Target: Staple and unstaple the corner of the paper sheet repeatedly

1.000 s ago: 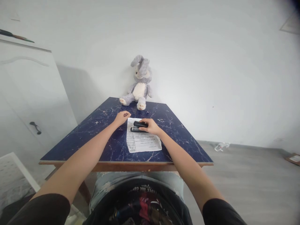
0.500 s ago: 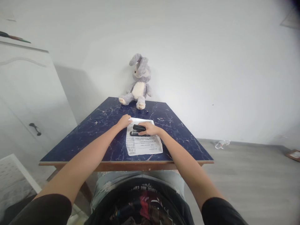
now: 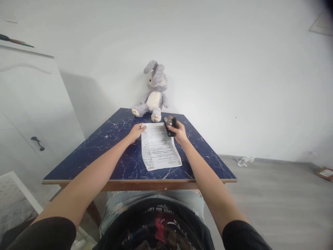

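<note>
Printed sheets of paper (image 3: 161,149) lie on the blue marbled table in front of me, with a curled right edge. My left hand (image 3: 137,132) pinches their far left corner, thumb on top. In my right hand (image 3: 179,132) is a black stapler (image 3: 171,126), held tilted at the far right corner of the paper. The stapler covers that corner, and I cannot tell whether its jaws touch the paper.
A grey plush rabbit (image 3: 155,90) sits at the back of the table (image 3: 109,146) against the wall. A white cabinet (image 3: 33,104) stands to the left. On the floor at right lies a white cable-like item (image 3: 245,160).
My right hand has lifted the stapler off the middle of the paper and carried it to the far right corner, turning it. The paper's far edge has shifted slightly away from me.
</note>
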A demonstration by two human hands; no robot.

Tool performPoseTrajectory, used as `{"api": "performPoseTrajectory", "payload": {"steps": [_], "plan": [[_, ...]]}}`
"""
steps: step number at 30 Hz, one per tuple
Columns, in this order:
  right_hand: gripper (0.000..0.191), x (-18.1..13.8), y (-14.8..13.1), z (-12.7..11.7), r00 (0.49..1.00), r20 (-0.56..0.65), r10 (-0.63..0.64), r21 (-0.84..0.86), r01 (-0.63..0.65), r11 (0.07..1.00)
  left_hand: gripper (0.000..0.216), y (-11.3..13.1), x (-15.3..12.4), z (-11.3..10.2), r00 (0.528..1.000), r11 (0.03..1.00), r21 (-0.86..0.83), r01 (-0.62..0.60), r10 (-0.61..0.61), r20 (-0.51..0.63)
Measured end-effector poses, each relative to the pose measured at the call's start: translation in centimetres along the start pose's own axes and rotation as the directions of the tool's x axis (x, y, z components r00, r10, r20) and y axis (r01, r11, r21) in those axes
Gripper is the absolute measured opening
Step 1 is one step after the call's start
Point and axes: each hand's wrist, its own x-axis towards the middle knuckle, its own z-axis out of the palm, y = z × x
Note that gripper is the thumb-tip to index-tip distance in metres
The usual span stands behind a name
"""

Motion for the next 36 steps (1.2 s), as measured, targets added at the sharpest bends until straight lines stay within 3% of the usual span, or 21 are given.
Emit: {"api": "performPoseTrajectory", "payload": {"steps": [1, 3, 7, 9, 11, 13, 16, 19, 22, 26, 30, 36], "plan": [[0.06, 0.2, -0.1, -0.9, 0.994, -0.105, 0.01, 0.11, 0.002, 0.994, 0.05, 0.2, 0.0, -0.1, 1.0, 0.998, -0.06, 0.004, -0.005, -0.027], [0.064, 0.6, -0.2, -2.8, 0.976, -0.202, 0.083, 0.255, -0.029, 0.967, 0.049, 0.5, 0.0, -0.4, 0.997, 0.99, -0.144, -0.014, 0.003, -0.076], [0.052, 1.2, 1.1, -5.6, 0.899, -0.277, 0.338, 0.375, -0.222, 0.9, 0.046, 1.2, -0.2, -1.0, 0.994, 0.975, -0.218, -0.033, 0.009, -0.111], [0.058, 1.1, 2.0, -5.9, 0.84, -0.288, 0.459, 0.375, -0.342, 0.861, 0.045, 1.6, -0.4, -1.0, 0.996, 0.974, -0.227, -0.028, 0.007, -0.094], [0.061, 0.9, 2.8, -5.6, 0.816, -0.243, 0.525, 0.319, -0.444, 0.838, 0.046, 1.9, -0.5, -0.9, 0.998, 0.973, -0.23, -0.019, 0.004, -0.068], [0.061, 0.6, 3.3, -5.1, 0.847, -0.168, 0.504, 0.22, -0.467, 0.857, 0.046, 2.1, -0.7, -0.7, 0.999, 0.97, -0.243, -0.003, -0.008, -0.043], [0.056, 0.3, 3.3, -4.6, 0.931, -0.106, 0.35, 0.091, -0.341, 0.936, 0.047, 2.3, -0.8, -0.5, 0.999, 0.956, -0.292, 0.036, -0.039, -0.003], [0.054, 0.1, 3.1, -4.7, 0.964, -0.129, 0.233, 0.029, -0.231, 0.972, 0.05, 2.6, -0.8, -0.4, 0.997, 0.933, -0.352, 0.071, -0.063, 0.036], [0.054, 0.1, 3.0, -5.0, 0.967, -0.12, 0.224, 0.006, -0.225, 0.974, 0.051, 2.9, -0.8, -0.3, 0.996, 0.918, -0.388, 0.083, -0.071, 0.046], [0.054, 0.0, 2.6, -5.0, 0.964, 0.026, 0.264, 0.034, -0.265, 0.964, 0.049, 3.1, -0.9, -0.3, 0.996, 0.922, -0.377, 0.087, -0.082, 0.03], [0.055, -0.2, 2.0, -4.7, 0.955, 0.093, 0.283, 0.057, -0.289, 0.956, 0.048, 2.9, -0.8, -0.4, 0.997, 0.924, -0.376, 0.07, -0.08, -0.012], [0.057, -0.6, 0.9, -4.7, 0.904, 0.19, 0.382, 0.041, -0.396, 0.917, 0.053, 2.8, -0.6, -0.6, 0.993, 0.922, -0.384, 0.054, -0.089, -0.075]]}}
